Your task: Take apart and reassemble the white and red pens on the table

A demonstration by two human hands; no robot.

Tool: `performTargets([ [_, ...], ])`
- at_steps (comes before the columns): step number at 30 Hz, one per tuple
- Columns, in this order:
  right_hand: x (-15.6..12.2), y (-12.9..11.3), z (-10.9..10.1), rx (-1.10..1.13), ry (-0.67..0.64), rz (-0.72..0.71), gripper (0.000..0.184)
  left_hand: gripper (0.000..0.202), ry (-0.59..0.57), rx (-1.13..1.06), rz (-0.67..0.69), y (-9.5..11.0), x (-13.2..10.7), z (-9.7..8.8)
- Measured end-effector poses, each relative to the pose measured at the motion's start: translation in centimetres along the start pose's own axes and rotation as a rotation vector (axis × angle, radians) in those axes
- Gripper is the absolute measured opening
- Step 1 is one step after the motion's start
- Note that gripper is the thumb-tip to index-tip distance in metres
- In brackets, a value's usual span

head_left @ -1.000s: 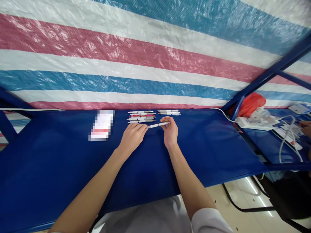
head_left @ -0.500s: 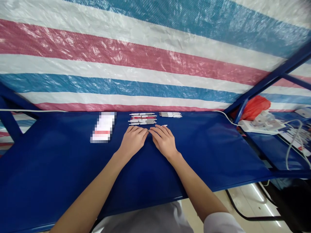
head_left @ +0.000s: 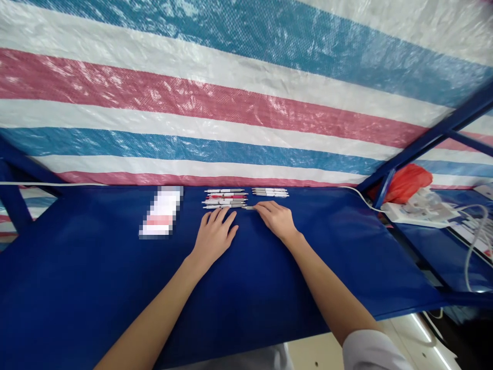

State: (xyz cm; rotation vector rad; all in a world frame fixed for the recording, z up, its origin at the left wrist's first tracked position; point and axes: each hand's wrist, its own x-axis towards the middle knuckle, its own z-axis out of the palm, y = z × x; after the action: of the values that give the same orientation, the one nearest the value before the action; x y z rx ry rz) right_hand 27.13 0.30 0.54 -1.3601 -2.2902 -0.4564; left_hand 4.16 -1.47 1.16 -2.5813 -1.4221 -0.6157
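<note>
My right hand (head_left: 276, 218) is closed on a pen (head_left: 249, 207), whose grey tip sticks out to the left from the fingers; the rest of it is covered. Just left of it, my left hand (head_left: 216, 231) rests open, fingers spread, its fingertips at the lowest pen of a left stack. That stack of pens (head_left: 225, 198) holds several white and grey ones and a red one (head_left: 227, 196), all lying sideways. Beyond my right hand lies a smaller row of white pens (head_left: 270, 192).
A blurred-out white and red item (head_left: 162, 211) lies left on the blue table (head_left: 115, 288). At right stand a blue metal frame (head_left: 427, 134), a red plastic bag (head_left: 409, 182), a white box-like item (head_left: 419, 213) and cables (head_left: 470, 246). A striped sheet (head_left: 215, 92) hangs behind.
My hands have moved apart. The right one has shifted right with the pen, while the left has opened and spread its fingers near the left stack. The view has tilted slightly upward.
</note>
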Motion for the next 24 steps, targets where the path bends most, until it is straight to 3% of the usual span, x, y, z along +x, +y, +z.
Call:
performTargets([
  [8,1.1,3.2,0.8,-0.063,-0.099,0.048,0.028,0.035,-0.041,-0.008,0.003,-0.1,0.1,0.9],
  [24,1.2,5.0,1.3,-0.088,-0.081,0.113,0.026,0.034,-0.042,-0.054,0.017,-0.5,-0.1,1.4],
])
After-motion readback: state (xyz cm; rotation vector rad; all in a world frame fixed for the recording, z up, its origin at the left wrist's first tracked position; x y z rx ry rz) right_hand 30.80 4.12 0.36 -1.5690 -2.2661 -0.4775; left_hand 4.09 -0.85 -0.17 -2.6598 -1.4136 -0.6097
